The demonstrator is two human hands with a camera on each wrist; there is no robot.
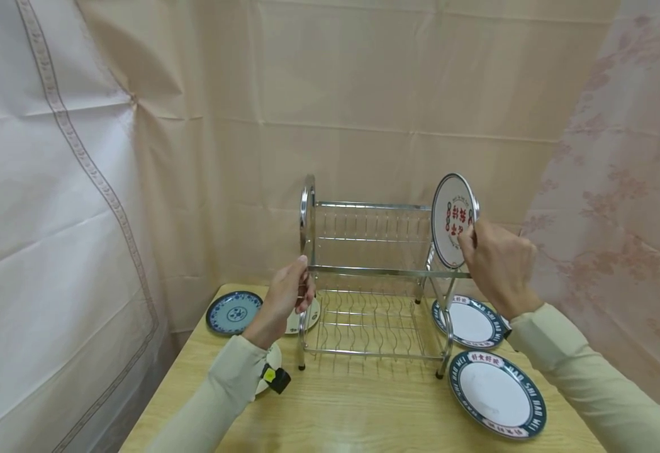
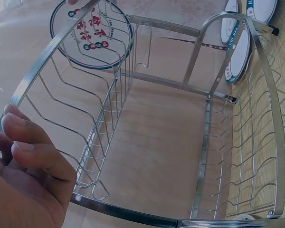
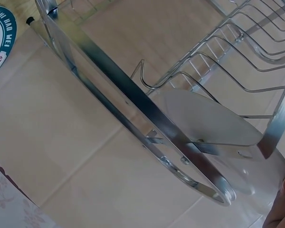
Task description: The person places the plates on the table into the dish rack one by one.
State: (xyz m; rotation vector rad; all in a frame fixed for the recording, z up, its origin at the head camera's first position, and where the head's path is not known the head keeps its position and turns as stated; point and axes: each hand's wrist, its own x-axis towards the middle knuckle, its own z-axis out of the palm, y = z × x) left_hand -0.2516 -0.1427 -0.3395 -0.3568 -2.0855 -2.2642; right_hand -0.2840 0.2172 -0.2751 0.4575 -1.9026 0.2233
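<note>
A two-tier metal dish rack (image 1: 375, 272) stands on the table. At its upper right end, my right hand (image 1: 499, 264) pinches the edge of a white plate (image 1: 447, 214) with a dark rim and red characters. The plate is upright in the upper tier; its pale back (image 3: 199, 114) shows in the right wrist view. My left hand (image 1: 285, 299) is at the rack's upper front left corner, its curled fingers (image 2: 38, 156) holding the rail, with the thumb's contact partly hidden.
Two white plates with dark green lettered rims, a nearer one (image 1: 496, 395) and a farther one (image 1: 470, 322), lie right of the rack. To the left are a blue patterned plate (image 1: 234, 313) and pale dishes partly hidden by my left arm. A curtain (image 1: 363, 82) hangs behind.
</note>
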